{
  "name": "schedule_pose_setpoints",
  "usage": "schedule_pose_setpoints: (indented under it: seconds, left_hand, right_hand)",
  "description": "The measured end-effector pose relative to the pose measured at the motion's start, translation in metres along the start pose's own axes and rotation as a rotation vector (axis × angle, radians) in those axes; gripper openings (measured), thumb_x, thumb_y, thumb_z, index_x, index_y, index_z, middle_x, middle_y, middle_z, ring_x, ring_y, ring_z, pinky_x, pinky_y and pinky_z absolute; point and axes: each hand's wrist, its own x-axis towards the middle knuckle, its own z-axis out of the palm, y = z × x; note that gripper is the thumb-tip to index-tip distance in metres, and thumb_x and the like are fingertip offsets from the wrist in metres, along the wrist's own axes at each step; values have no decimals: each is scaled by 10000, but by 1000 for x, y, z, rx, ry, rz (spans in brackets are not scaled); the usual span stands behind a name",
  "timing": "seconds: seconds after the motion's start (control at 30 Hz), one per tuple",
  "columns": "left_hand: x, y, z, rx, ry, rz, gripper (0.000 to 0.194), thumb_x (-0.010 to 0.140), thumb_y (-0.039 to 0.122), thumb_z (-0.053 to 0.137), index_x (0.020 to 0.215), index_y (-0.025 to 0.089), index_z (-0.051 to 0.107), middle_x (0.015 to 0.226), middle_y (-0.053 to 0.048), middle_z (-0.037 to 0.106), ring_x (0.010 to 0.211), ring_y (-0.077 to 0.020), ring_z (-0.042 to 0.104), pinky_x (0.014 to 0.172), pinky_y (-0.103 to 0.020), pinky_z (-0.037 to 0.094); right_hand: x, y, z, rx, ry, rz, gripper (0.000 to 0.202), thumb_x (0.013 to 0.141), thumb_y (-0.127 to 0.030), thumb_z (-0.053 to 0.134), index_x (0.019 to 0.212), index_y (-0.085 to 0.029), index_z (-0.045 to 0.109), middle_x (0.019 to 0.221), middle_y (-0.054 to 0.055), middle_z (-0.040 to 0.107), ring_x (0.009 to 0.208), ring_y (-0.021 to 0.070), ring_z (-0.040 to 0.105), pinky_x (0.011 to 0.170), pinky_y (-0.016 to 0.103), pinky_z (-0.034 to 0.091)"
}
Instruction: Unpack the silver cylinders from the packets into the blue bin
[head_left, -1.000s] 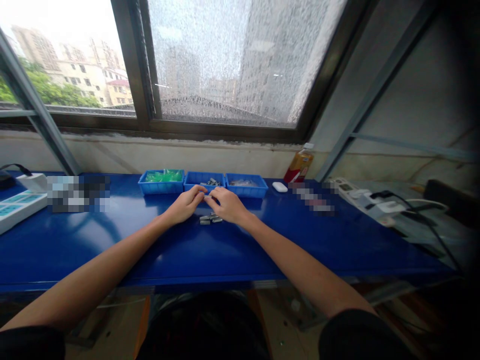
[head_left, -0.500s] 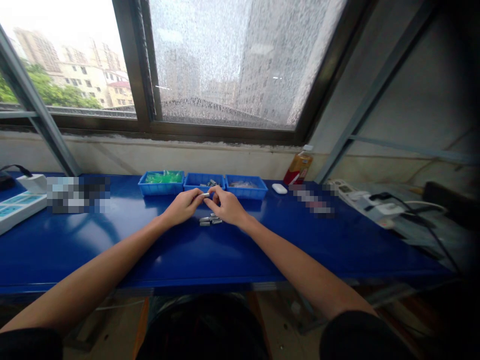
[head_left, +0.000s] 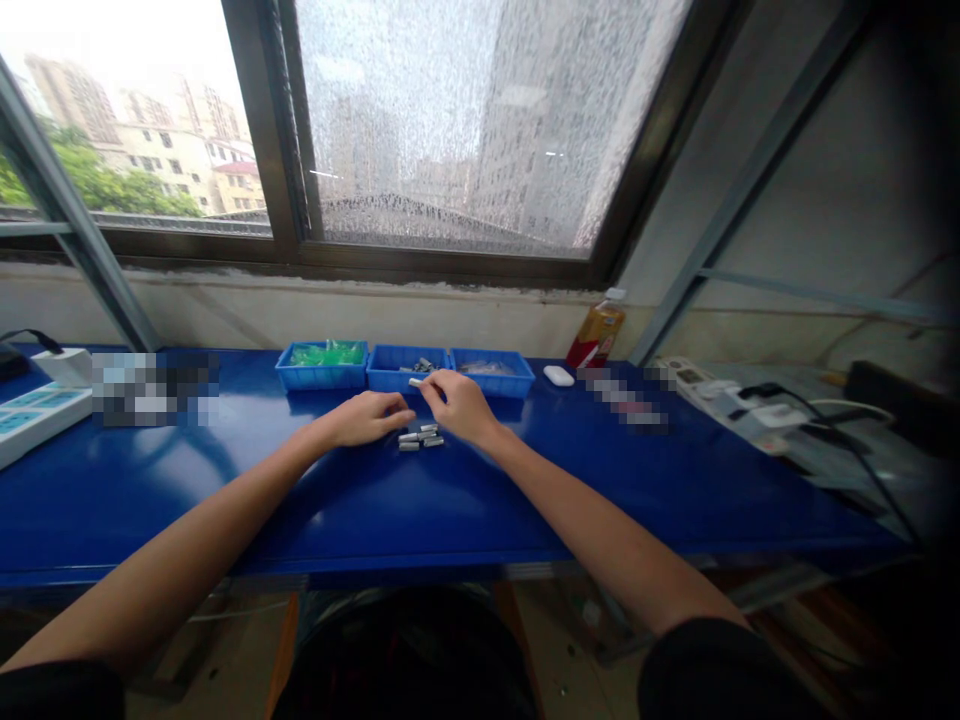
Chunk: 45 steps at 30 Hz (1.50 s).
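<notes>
Between the thumb and fingers of my right hand is a small silvery metal cylinder, its left end sticking out in front of the middle blue bin. My left hand hovers low over the table with its fingers apart, holding nothing I can see. Just below and to the right of its fingertips lies a loose group of several metal cylinders on the blue tabletop. More small metal parts sit inside the middle bin, partly hidden by its front wall.
The left bin holds green plastic pieces; the right bin has small pale parts. Behind them runs the wall under the window. A white case and a drink bottle stand to the right, power strips at the far left.
My left hand has let go of the metal cylinder and dropped down toward the group on the table. The cylinder stays in my right hand, which has shifted slightly right.
</notes>
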Motion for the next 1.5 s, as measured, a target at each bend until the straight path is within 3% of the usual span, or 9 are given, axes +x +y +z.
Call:
schedule_pose_setpoints:
  seconds: [0.1, 0.2, 0.43, 0.53, 0.7, 0.87, 1.1, 1.27, 1.5]
  left_hand:
    - [0, -6, 0, 55, -71, -4, 368, 734, 515, 563, 865, 177, 632, 699, -7, 606, 598, -132, 535, 532, -211, 360]
    - [1, -10, 3, 51, -36, -24, 301, 788, 447, 514, 842, 176, 634, 668, -7, 605, 580, -125, 525, 536, -212, 353]
    - [1, -13, 3, 68, -45, -24, 246, 718, 381, 600, 823, 161, 626, 681, -14, 601, 570, -124, 519, 523, -207, 361]
    - [2, -15, 3, 79, 2, -32, 216, 767, 354, 542, 775, 156, 627, 670, -26, 611, 583, -132, 528, 548, -219, 372]
    - [5, -13, 1, 125, 121, -3, 315, 866, 328, 382, 752, 141, 609, 710, -54, 623, 650, -155, 543, 611, -249, 380]
    - [5, -9, -1, 74, 137, -5, 380, 890, 326, 300, 687, 138, 561, 631, -29, 567, 601, -136, 511, 589, -239, 385]
    - [2, -5, 0, -108, 251, 54, 320, 839, 314, 449, 1102, 137, 491, 810, -25, 594, 573, -98, 504, 567, -217, 413]
    - [1, 2, 1, -22, 310, 88, 226, 828, 319, 486, 961, 150, 555, 781, -24, 592, 607, -110, 510, 586, -221, 396]
    - [2, 7, 2, -34, 300, 3, 345, 898, 337, 304, 722, 144, 529, 655, -17, 563, 603, -127, 507, 584, -231, 367]
  right_hand:
    - [6, 11, 1, -99, 101, 66, 252, 889, -328, 408, 809, -173, 590, 787, 54, 612, 747, 163, 526, 691, 271, 369]
    - [12, 25, 4, -247, 159, 154, 222, 867, -332, 454, 857, -177, 613, 825, 74, 620, 818, 202, 509, 720, 312, 355]
    - [14, 40, 8, -395, 159, 233, 289, 841, -420, 485, 899, -188, 646, 908, 112, 605, 919, 263, 457, 730, 367, 335]
    - [10, 29, 4, -353, 147, 186, 317, 850, -424, 465, 939, -172, 636, 930, 118, 597, 955, 270, 442, 759, 379, 335]
    - [-1, 3, 4, -178, -39, -71, 247, 821, -353, 536, 993, -186, 596, 922, 74, 599, 904, 214, 472, 793, 337, 347]
    - [-3, -7, 9, -105, -122, -185, 137, 835, -279, 525, 892, -169, 583, 863, 58, 591, 818, 173, 499, 756, 289, 365]
    - [0, -1, 8, -27, -74, -108, 308, 920, -283, 351, 722, -163, 553, 735, 50, 573, 740, 151, 509, 721, 269, 374]
    - [0, -2, 10, 33, -88, -93, 319, 924, -275, 332, 701, -165, 532, 710, 41, 558, 707, 142, 503, 689, 263, 374]
    - [-4, -9, 6, 133, 3, -120, 222, 813, -286, 547, 991, -154, 537, 780, 26, 544, 724, 147, 511, 676, 259, 399]
